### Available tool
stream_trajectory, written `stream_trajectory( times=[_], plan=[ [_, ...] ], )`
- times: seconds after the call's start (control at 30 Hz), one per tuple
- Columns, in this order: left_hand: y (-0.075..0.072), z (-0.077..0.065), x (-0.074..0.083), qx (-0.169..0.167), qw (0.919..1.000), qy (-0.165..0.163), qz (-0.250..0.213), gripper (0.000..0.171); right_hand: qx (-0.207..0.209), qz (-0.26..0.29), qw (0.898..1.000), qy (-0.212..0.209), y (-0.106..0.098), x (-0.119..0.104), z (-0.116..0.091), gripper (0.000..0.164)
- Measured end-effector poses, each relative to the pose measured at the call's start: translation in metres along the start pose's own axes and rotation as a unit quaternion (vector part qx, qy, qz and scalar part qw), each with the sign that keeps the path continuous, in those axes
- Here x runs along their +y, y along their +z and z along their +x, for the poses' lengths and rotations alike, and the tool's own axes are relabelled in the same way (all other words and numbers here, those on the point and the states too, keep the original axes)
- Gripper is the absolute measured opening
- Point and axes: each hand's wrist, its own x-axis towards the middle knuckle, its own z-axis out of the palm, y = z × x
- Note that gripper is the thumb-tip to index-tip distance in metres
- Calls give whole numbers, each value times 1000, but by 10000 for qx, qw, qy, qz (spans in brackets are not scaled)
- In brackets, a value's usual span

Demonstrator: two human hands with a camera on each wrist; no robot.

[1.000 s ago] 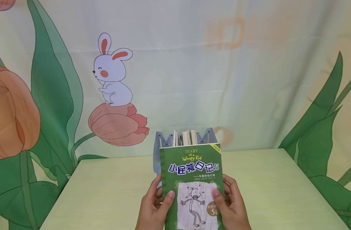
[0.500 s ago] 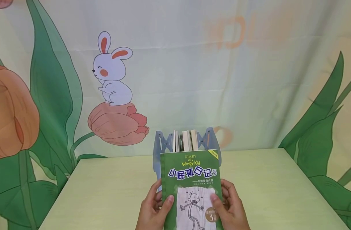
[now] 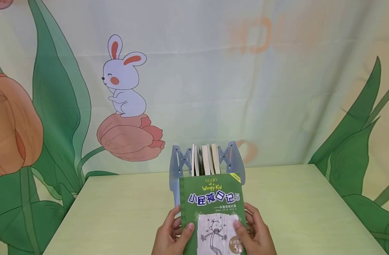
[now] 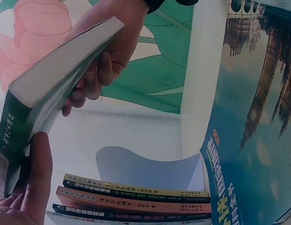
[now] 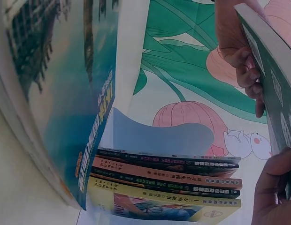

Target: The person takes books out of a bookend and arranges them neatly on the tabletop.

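Observation:
Both hands hold up a green comic book, its front cover towards the head camera. My left hand grips the left edge, thumb on the cover and fingers behind. The right edge is held the same way by my right hand. Behind the book stands a blue bookend rack with several upright books between its end plates. In the left wrist view their spines show yellow, dark and orange. The green book's lower part runs out of the head view.
A large book with a clock tower on its teal cover appears in both wrist views, in front of the rack. The pale table meets a printed curtain with a rabbit and tulips at its back edge.
Both hands have lowered the green book slightly towards the person, so its top edge sits lower and more of the books in the rack show behind it. The grip looks unchanged.

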Motion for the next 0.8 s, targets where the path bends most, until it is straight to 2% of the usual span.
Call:
stream_trajectory(
  times=[0.17,0.43,0.8],
  plan=[
    [0,-1,-5,-9,10000,-64,5,55,-174,3,9998,-99,-3,6,0,47],
    [-1,-1,-15,-93,9995,-289,4,54,-288,-127,9988,363,-4,11,1,53],
    [-1,0,-21,-31,9989,-465,-40,52,-158,-222,9981,554,-2,12,2,53]
  ],
)
